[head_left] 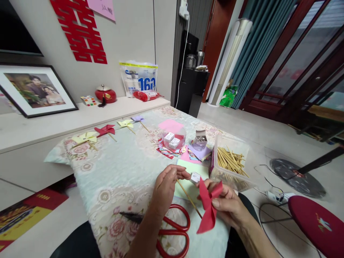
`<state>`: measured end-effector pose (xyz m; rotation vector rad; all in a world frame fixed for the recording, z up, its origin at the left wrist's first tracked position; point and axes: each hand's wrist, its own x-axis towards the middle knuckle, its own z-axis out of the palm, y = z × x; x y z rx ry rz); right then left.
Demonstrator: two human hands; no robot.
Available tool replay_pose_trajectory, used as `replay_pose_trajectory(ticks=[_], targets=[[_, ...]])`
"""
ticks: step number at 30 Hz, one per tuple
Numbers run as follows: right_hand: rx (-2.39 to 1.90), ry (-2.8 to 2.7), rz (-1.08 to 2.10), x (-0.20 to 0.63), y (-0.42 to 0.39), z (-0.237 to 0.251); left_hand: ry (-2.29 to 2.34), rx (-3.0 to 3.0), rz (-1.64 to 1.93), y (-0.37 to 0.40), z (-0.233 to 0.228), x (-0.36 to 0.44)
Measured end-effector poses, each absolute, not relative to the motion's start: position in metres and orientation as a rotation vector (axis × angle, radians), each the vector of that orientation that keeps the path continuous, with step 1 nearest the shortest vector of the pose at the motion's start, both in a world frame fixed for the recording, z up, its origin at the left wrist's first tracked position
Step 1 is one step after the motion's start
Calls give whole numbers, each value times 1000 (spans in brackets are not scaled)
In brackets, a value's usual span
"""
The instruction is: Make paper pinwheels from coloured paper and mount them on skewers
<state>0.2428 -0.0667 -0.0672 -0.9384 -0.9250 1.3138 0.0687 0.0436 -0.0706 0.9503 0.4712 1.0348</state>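
Observation:
My right hand [228, 204] pinches a folded red paper pinwheel [209, 208] over the near edge of the table. My left hand [165, 188] is curled, its fingertips closed just left of a small white box [195, 177]; what it pinches is too small to tell. A thin wooden stick [189, 199] runs diagonally from below the left hand toward the pinwheel. Red-handled scissors [174, 231] lie on the floral tablecloth [120, 168] under both hands.
A clear box of wooden sticks [231, 163] stands right of my hands. Coloured paper sheets [188, 154], a round tub of small boxes [173, 139] and a jar [200, 139] sit beyond. Finished pinwheels [104, 130] line the far edge. A red stool [317, 222] is at right.

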Motion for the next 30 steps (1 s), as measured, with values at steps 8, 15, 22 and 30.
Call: replay_pose_trajectory(ticks=[8, 15, 22, 30], targets=[[-795, -1464, 1345, 213, -69, -57, 222, 945, 846, 33, -73, 67], [-915, -1578, 1098, 190, -73, -50, 203, 737, 879, 33, -60, 63], [-852, -1687, 915, 195, -69, -61, 398, 424, 1058, 50, -72, 64], [-929, -1772, 892, 191, -71, -58, 606, 564, 857, 38, -68, 77]])
